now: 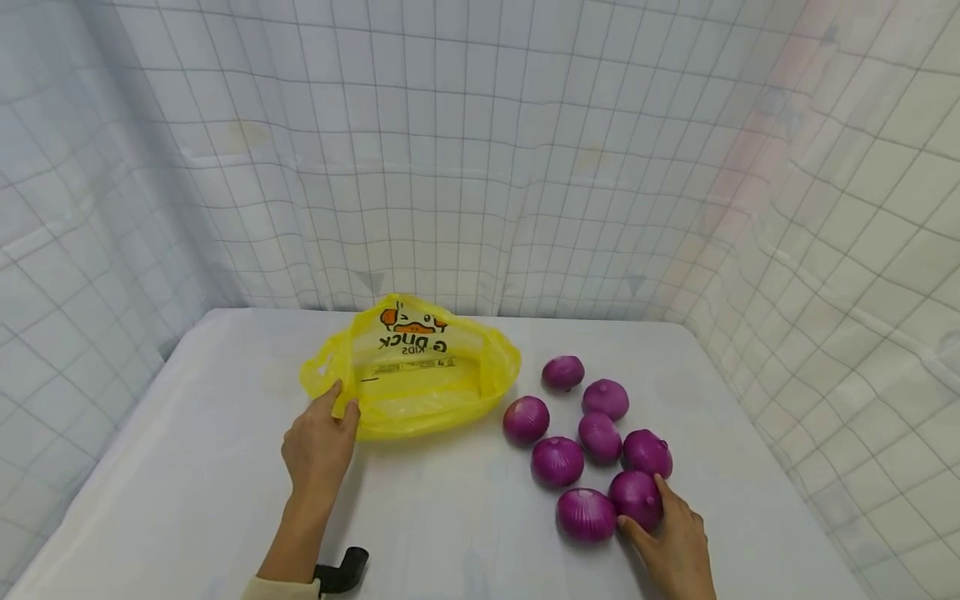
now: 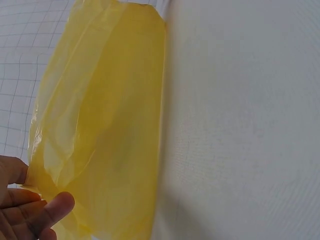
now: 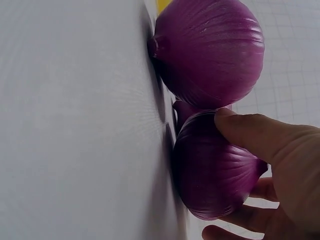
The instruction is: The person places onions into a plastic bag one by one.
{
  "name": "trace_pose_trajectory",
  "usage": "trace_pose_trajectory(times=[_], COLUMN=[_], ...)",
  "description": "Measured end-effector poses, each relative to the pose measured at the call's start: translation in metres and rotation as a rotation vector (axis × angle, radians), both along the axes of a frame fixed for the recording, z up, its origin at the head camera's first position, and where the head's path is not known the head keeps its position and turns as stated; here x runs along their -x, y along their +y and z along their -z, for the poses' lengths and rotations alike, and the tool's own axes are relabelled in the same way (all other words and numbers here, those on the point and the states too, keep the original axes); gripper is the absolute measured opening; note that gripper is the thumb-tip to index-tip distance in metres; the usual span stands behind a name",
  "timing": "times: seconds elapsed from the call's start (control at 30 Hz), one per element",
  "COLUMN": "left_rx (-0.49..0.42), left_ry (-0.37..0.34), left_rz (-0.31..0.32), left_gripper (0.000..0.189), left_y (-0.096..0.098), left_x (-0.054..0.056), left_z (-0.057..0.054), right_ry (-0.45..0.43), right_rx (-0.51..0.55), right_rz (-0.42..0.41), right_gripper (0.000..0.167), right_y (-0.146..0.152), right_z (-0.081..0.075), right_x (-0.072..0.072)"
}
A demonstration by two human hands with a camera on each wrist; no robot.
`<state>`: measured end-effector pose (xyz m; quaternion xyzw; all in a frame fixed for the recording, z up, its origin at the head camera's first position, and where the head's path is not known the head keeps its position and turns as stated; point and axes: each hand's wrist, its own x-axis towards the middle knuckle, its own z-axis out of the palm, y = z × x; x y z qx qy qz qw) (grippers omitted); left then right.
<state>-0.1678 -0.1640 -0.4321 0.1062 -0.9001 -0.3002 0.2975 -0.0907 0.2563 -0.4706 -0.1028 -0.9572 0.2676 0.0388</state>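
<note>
A yellow plastic bag with a duck print lies on the table with its mouth spread wide. My left hand pinches the bag's left side near the handle; in the left wrist view the yellow film runs up from between the thumb and curled fingers. My right hand grips a red onion at the front right, thumb on one side and fingers on the other. That onion still sits at the table surface. Another red onion lies against its left side.
Several more red onions lie loosely grouped right of the bag, one just behind the gripped one. White table underneath; white gridded curtain stands at the back and sides. A black band and camera mount sit on the left wrist.
</note>
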Motion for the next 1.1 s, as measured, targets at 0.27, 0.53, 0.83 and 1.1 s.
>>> trace_pose_trajectory(times=[0.27, 0.53, 0.83, 1.1], left_rx=[0.007, -0.017, -0.069, -0.065], left_ry=[0.015, 0.038, 0.076, 0.092], left_rz=[0.003, 0.004, -0.023, -0.029], left_gripper=[0.037, 0.035, 0.033, 0.031], left_y=[-0.001, -0.001, -0.003, -0.005], left_x=[0.0, 0.0, 0.002, 0.001], left_z=[0.003, 0.001, 0.002, 0.005], right_ry=[0.003, 0.02, -0.027, 0.064], right_rx=[-0.041, -0.025, 0.023, 0.051], right_rz=[-0.004, 0.014, 0.036, 0.048], right_gripper=[0.087, 0.086, 0.095, 0.093], right_y=[0.001, 0.002, 0.004, -0.006], right_z=[0.002, 0.001, -0.011, -0.034], right_x=[0.001, -0.001, -0.004, -0.006])
